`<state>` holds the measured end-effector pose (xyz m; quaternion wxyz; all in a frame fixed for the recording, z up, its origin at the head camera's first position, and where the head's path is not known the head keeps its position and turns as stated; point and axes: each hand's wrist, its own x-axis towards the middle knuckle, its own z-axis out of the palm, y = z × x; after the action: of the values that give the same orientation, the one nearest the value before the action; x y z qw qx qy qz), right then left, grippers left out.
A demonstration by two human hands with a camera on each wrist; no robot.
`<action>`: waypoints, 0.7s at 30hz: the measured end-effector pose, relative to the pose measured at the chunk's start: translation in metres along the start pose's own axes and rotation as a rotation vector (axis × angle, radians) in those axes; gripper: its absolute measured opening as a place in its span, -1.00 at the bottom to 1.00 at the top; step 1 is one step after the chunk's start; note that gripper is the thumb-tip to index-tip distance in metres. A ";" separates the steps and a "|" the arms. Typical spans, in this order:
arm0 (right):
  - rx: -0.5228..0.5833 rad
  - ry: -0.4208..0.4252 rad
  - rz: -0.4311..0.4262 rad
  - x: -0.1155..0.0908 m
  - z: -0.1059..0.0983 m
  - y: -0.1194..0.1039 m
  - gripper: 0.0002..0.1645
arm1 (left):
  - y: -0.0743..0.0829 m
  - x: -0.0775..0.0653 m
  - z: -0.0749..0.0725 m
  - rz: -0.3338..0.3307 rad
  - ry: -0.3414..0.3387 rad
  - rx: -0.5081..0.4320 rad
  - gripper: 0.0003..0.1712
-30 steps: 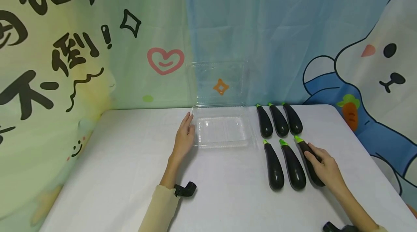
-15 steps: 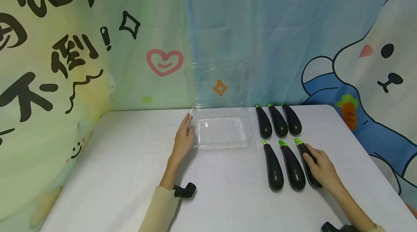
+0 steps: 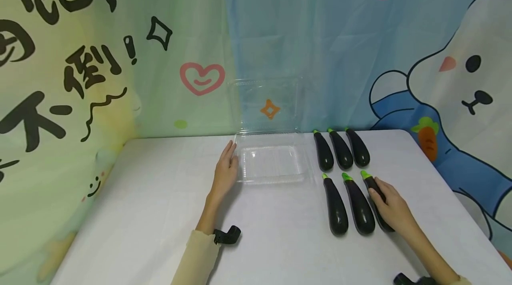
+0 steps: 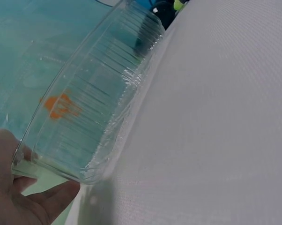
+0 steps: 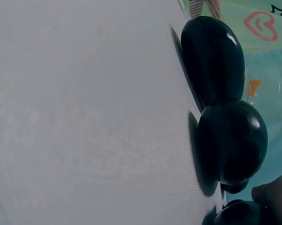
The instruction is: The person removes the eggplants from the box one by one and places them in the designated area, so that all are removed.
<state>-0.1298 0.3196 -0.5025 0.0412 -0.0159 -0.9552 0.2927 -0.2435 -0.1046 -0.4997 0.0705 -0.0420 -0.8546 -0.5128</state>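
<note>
My left hand (image 3: 226,171) rests with nearly straight fingers along the left side of a clear plastic box (image 3: 272,160). In the left wrist view, the fingertips of that hand (image 4: 26,197) touch the end of the box (image 4: 89,103). My right hand (image 3: 394,209) grips the rightmost front eggplant (image 3: 370,182), thumb on its left side and fingers over its right. Part of that eggplant is hidden under the hand. Beside it lie the middle front eggplant (image 3: 361,207) and the left front eggplant (image 3: 336,207); the right wrist view shows dark eggplant ends (image 5: 232,140) close up.
Three more eggplants (image 3: 340,149) lie in a row behind, near the table's back edge. The box's clear lid (image 3: 270,94) stands raised before the printed curtain (image 3: 340,54). A white cloth covers the table (image 3: 160,205).
My right hand has shifted slightly left on the eggplant, its thumb and fingers now closer round it. The left hand stays at the box. The head view tilts up slightly.
</note>
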 end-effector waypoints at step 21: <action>0.037 -0.017 0.095 0.018 -0.026 -0.002 -0.18 | -0.002 0.003 -0.030 -0.036 0.011 -0.114 -0.32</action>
<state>-0.1458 0.3336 -0.4792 0.0192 -0.0582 -0.9481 0.3122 -0.2444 -0.1322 -0.4871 0.0637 -0.0275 -0.8241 -0.5622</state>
